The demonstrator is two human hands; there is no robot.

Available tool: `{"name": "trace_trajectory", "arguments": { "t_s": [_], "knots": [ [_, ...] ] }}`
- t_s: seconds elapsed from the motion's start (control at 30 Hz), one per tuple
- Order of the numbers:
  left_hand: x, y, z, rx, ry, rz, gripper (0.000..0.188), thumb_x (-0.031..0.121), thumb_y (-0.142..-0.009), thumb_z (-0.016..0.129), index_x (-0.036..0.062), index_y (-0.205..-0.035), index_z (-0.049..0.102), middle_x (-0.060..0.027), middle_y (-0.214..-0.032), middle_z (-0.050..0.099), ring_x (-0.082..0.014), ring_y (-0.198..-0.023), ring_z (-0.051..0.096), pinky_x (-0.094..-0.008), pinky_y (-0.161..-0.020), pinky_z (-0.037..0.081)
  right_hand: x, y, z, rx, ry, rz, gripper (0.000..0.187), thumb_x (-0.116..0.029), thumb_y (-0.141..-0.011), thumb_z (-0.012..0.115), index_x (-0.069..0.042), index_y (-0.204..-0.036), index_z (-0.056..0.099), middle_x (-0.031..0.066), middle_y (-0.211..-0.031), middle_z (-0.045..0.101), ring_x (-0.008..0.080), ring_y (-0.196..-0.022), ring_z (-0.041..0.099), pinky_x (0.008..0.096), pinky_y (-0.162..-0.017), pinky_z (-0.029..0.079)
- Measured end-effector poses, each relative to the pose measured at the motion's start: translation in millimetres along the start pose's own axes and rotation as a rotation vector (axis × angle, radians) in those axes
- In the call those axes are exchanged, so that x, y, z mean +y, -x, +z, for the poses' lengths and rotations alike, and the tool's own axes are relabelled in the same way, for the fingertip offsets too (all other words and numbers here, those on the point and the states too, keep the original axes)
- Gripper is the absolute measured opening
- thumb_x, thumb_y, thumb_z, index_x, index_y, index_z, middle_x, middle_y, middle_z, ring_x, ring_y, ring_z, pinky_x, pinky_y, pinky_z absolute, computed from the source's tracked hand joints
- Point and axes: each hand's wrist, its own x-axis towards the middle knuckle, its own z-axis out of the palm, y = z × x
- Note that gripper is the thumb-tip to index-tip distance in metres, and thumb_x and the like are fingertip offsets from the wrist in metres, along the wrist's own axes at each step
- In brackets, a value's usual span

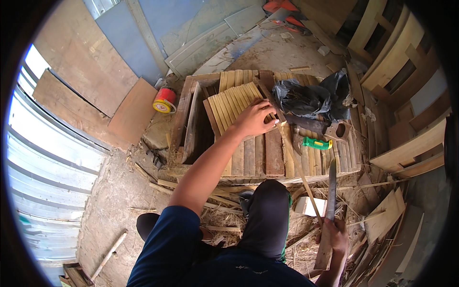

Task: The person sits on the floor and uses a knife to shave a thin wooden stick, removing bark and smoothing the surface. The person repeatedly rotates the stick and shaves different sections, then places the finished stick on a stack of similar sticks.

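Observation:
My left hand [258, 117] is over the lower right corner of a slatted panel [233, 106], fingers curled around the upper end of a thin wooden strip [300, 170]. The strip slants down toward my right hand [334, 234], which is closed on a long-bladed machete [332, 191] with its blade pointing up and away from me. The strip's lower end reaches the fingers of that hand; whether they also grip it is unclear. A handsaw with a green handle [317, 143] lies on the slatted wooden bench [274, 153] to the right of my left hand.
A black plastic bag [311, 98] and another saw with a brown wooden handle [337, 130] lie on the bench's right. Left of it stands a red and yellow can [164, 99]. Wood scraps and a white block [311, 206] litter the ground; boards [404, 138] line the right wall.

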Motion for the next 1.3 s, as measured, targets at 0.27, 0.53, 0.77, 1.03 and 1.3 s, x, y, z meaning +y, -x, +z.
{"name": "trace_trajectory", "arguments": {
  "t_s": [0.27, 0.53, 0.77, 1.03, 1.3],
  "knots": [
    [-5, 0, 6, 0.099, -0.096, 0.009, 0.023, 0.023, -0.094, 0.070, 0.0028, -0.100, 0.078, -0.0144, -0.109, 0.078, -0.0320, -0.123, 0.066, -0.0433, -0.110, 0.049, 1, 1, 2, -0.024, 0.006, 0.008, 0.038, -0.027, -0.101, 0.061, 0.009, -0.112, 0.068, 0.0154, -0.087, 0.075, 0.0218, -0.051, 0.065, 0.0360, -0.048, 0.052],
    [-15, 0, 14, 0.139, -0.026, -0.014, 0.016, 0.015, -0.091, 0.072, 0.0025, -0.095, 0.079, -0.0145, -0.106, 0.078, -0.0283, -0.119, 0.069, -0.0437, -0.113, 0.046, -3, 2, 9, 0.029, 0.049, -0.040, 0.040, -0.028, -0.099, 0.060, 0.010, -0.107, 0.070, 0.0139, -0.061, 0.065, 0.0216, -0.048, 0.065, 0.0333, -0.046, 0.049],
    [-17, 1, 11, 0.092, -0.024, 0.015, 0.014, 0.013, -0.088, 0.073, 0.0025, -0.095, 0.080, -0.0136, -0.111, 0.077, -0.0281, -0.121, 0.068, -0.0460, -0.115, 0.045, -4, 9, 4, 0.199, 0.038, -0.177, 0.045, -0.034, -0.101, 0.064, 0.007, -0.122, 0.068, 0.0085, -0.077, 0.070, 0.0193, -0.047, 0.062, 0.0343, -0.045, 0.049],
    [-13, 1, 10, 0.106, 0.004, -0.027, 0.015, 0.017, -0.089, 0.075, 0.0052, -0.096, 0.081, -0.0113, -0.116, 0.076, -0.0282, -0.122, 0.067, -0.0404, -0.101, 0.056, -48, -28, -44, 0.372, 0.431, -0.631, 0.033, -0.019, -0.103, 0.062, 0.003, -0.127, 0.067, 0.0032, -0.077, 0.060, 0.0099, -0.070, 0.056, 0.0306, -0.060, 0.045],
    [-6, -1, 3, 0.153, -0.011, -0.069, 0.017, 0.026, -0.089, 0.077, 0.0088, -0.087, 0.077, -0.0040, -0.097, 0.071, -0.0273, -0.109, 0.066, -0.0423, -0.089, 0.058, -146, -130, -63, 0.247, 1.173, -0.856, 0.020, -0.024, -0.087, 0.081, -0.005, -0.093, 0.076, 0.0136, -0.090, 0.070, 0.0370, -0.081, 0.069, 0.0449, -0.073, 0.053]
  ]
}}
